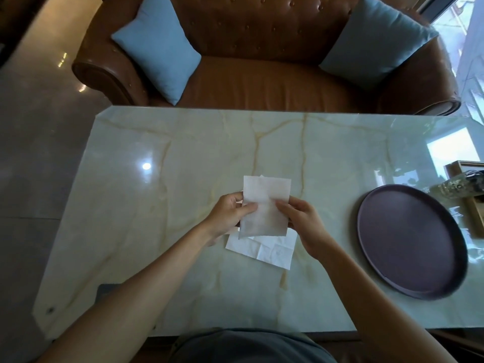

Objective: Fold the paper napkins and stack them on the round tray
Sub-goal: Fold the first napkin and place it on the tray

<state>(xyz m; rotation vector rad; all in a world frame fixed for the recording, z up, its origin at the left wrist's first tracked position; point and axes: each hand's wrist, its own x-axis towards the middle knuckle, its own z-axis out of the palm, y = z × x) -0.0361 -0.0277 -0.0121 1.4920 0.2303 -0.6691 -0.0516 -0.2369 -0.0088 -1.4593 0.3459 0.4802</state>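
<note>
Both hands, left hand (230, 213) and right hand (301, 218), pinch the napkin (264, 205); uneven pull risks tearing or a skewed fold. Round tray (408, 242) at 3 o'clock holds nothing.

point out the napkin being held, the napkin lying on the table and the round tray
held napkin (264, 205), head view, middle of the sheet
napkin on the table (272, 248), head view, creased part below the hands
round tray (408, 239), head view, bare floor

No text, label, brand, number or sign can be read on anything in view.
</note>
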